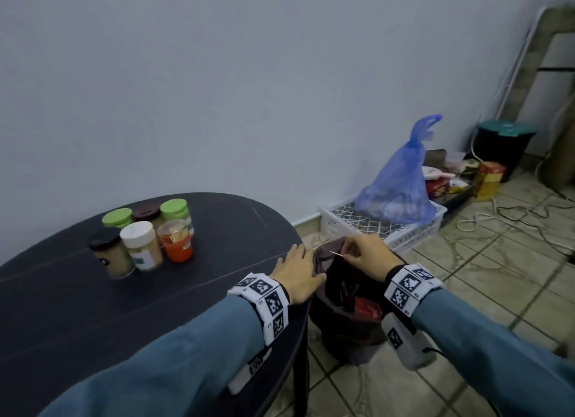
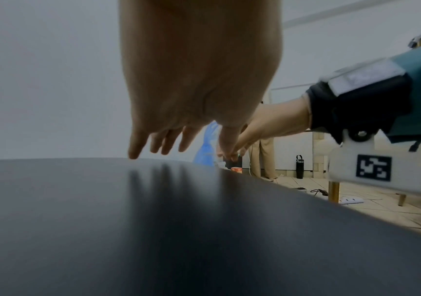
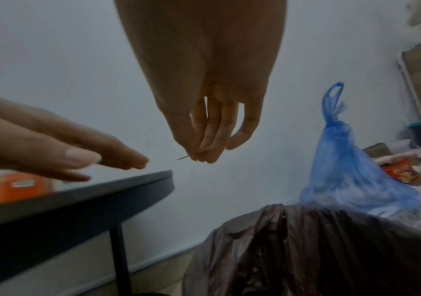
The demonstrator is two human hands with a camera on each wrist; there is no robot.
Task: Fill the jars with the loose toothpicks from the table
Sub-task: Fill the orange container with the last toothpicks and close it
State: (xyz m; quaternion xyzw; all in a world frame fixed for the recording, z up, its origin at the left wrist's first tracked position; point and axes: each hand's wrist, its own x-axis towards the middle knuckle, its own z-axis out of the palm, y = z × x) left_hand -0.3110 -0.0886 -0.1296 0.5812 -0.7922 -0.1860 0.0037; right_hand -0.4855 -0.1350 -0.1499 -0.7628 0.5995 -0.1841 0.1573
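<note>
The left grip lies flat with straight fingers on the desk edge, holding nothing. Well to its left stand six jars, five capped and the orange jar apparently lidless; how full they are I cannot tell. Just right of it, the right grip pinches a single toothpick between thumb and fingertips, off the desk and above a bin with a dark liner. No other loose toothpicks show, so the filling looks nearly finished.
</note>
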